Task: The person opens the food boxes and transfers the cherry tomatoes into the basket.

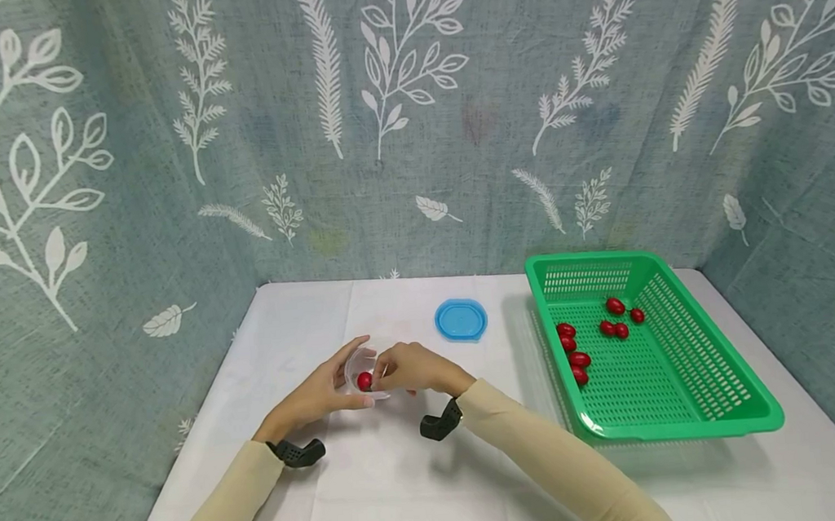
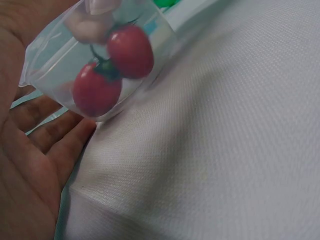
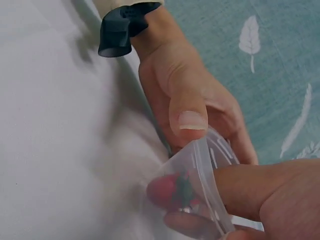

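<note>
My left hand [image 1: 314,395] grips a tilted clear plastic cup [image 2: 55,65], its thumb at the rim and its fingers along the far side. Inside the cup are two red cherry tomatoes [image 2: 131,51] with a green stem between them. The curled fingers of my right hand [image 1: 418,367] reach in through the cup's mouth and pinch at the tomatoes. Through the cup wall in the right wrist view, one tomato [image 3: 162,191] shows beside those fingers. The right fingertips are partly hidden in the head view.
Behind the hands, a blue lid [image 1: 461,320] lies on the white-covered table [image 1: 406,490]. A green basket [image 1: 684,419] stands at the right, with several cherry tomatoes [image 1: 580,359] along its left side and more near its back. A patterned grey-green curtain [image 1: 469,166] surrounds the table.
</note>
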`<state>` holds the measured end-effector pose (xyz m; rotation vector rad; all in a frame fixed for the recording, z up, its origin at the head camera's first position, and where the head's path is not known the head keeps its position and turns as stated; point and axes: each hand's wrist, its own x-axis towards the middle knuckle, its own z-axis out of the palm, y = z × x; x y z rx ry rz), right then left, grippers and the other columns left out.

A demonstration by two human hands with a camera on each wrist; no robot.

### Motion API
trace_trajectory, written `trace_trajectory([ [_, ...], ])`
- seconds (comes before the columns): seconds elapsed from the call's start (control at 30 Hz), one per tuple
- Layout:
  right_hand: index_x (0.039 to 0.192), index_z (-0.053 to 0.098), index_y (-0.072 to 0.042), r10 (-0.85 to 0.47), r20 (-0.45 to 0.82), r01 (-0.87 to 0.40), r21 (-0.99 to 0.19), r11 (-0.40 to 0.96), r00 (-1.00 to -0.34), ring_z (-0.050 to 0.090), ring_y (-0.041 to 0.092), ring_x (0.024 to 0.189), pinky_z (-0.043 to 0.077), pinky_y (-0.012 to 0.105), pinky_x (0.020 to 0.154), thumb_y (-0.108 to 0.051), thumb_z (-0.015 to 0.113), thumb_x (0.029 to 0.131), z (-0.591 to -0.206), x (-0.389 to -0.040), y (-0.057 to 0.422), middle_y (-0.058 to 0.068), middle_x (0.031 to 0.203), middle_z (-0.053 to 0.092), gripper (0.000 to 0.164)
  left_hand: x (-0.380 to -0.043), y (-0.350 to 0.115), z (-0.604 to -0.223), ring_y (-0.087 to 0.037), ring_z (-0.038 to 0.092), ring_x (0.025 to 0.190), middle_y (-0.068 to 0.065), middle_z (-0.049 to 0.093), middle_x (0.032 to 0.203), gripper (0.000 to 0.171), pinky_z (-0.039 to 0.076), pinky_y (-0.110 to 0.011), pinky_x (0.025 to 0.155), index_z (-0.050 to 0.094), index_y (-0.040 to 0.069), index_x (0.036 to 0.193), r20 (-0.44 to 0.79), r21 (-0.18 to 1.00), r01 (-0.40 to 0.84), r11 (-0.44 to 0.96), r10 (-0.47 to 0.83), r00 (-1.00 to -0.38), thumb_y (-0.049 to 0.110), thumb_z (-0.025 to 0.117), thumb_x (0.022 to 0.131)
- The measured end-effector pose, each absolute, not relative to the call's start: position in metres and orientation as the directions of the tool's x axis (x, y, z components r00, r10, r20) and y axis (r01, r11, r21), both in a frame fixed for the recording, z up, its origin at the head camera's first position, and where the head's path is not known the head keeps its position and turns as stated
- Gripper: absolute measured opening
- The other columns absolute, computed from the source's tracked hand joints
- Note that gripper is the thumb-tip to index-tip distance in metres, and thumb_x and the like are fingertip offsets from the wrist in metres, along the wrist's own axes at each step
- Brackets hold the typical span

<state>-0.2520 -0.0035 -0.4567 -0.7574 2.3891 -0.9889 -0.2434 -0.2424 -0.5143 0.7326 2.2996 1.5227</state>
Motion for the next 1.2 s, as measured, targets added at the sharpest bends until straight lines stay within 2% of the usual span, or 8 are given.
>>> trace_trajectory([
  [0.27, 0.112, 0.076, -0.009, -0.637, -0.241, -0.226, -0.797, 0.561, -0.732, 0.047, 0.016, 0.053, 0.044, 0.03, 0.049, -0.014, 0.062, 0.103, -0.4558, -0.2495, -0.0016, -0.005, 0.096, 0.07, 0.017, -0.2441, -0.2422, -0.5161, -0.028, 0.026, 0.153, -0.002, 0.038, 0.161, 0.103, 0.025, -0.064, 0.119, 0.02, 0.04, 0.163, 0.043, 0.911, 0.261, 0.319, 0.557, -0.829, 0.028, 0.087, 0.086],
  [0.43, 0.114, 0.077, -0.012, -0.647, -0.249, -0.203, -0.816, 0.541, -0.721, 0.047, 0.014, 0.056, 0.042, 0.029, 0.049, -0.013, 0.061, 0.103, -0.4573, -0.2494, -0.0006, -0.005, 0.109, 0.072, 0.019, -0.2441, -0.2428, -0.5167, -0.03, 0.028, 0.152, -0.004, 0.038, 0.161, 0.103, 0.025, -0.063, 0.119, 0.02, 0.037, 0.163, 0.049, 0.909, 0.27, 0.317, 0.563, -0.825, 0.026, 0.087, 0.086],
  [0.6, 0.118, 0.077, -0.015, -0.653, -0.265, -0.205, -0.809, 0.551, -0.709, 0.051, 0.023, 0.053, 0.038, 0.025, 0.048, -0.015, 0.061, 0.102, -0.458, -0.2508, 0.0008, -0.007, 0.111, 0.07, 0.022, -0.2437, -0.2434, -0.5168, -0.028, 0.028, 0.152, -0.002, 0.038, 0.161, 0.104, 0.025, -0.062, 0.12, 0.02, 0.039, 0.163, 0.034, 0.912, 0.255, 0.323, 0.557, -0.829, 0.028, 0.088, 0.085],
  [0.8, 0.12, 0.075, -0.018, -0.664, -0.286, -0.193, -0.811, 0.551, -0.691, 0.055, 0.028, 0.054, 0.031, 0.023, 0.045, -0.019, 0.062, 0.103, -0.458, -0.2523, 0.003, -0.009, 0.106, 0.07, 0.022, -0.2435, -0.2435, -0.5171, -0.028, 0.029, 0.152, -0.004, 0.036, 0.162, 0.104, 0.024, -0.062, 0.12, 0.019, 0.038, 0.163, 0.032, 0.922, 0.244, 0.3, 0.57, -0.821, 0.027, 0.087, 0.086],
  [1.03, 0.118, 0.076, -0.02, -0.679, -0.281, -0.16, -0.845, 0.51, -0.678, 0.051, 0.023, 0.053, 0.029, 0.023, 0.045, -0.022, 0.065, 0.102, -0.4599, -0.2542, 0.0049, -0.001, 0.096, 0.071, 0.02, -0.2442, -0.2439, -0.5169, -0.027, 0.029, 0.152, -0.001, 0.037, 0.161, 0.103, 0.025, -0.062, 0.12, 0.02, 0.041, 0.163, 0.038, 0.917, 0.254, 0.308, 0.567, -0.823, 0.028, 0.087, 0.086],
  [1.2, 0.112, 0.078, -0.018, -0.686, -0.271, -0.142, -0.865, 0.482, -0.675, 0.047, 0.018, 0.051, 0.028, 0.022, 0.045, -0.02, 0.066, 0.102, -0.4593, -0.2552, 0.006, 0.002, 0.087, 0.067, 0.016, -0.2441, -0.2437, -0.5165, -0.026, 0.031, 0.151, 0.0, 0.038, 0.16, 0.103, 0.027, -0.06, 0.12, 0.02, 0.041, 0.163, 0.036, 0.917, 0.251, 0.309, 0.563, -0.825, 0.028, 0.088, 0.085],
])
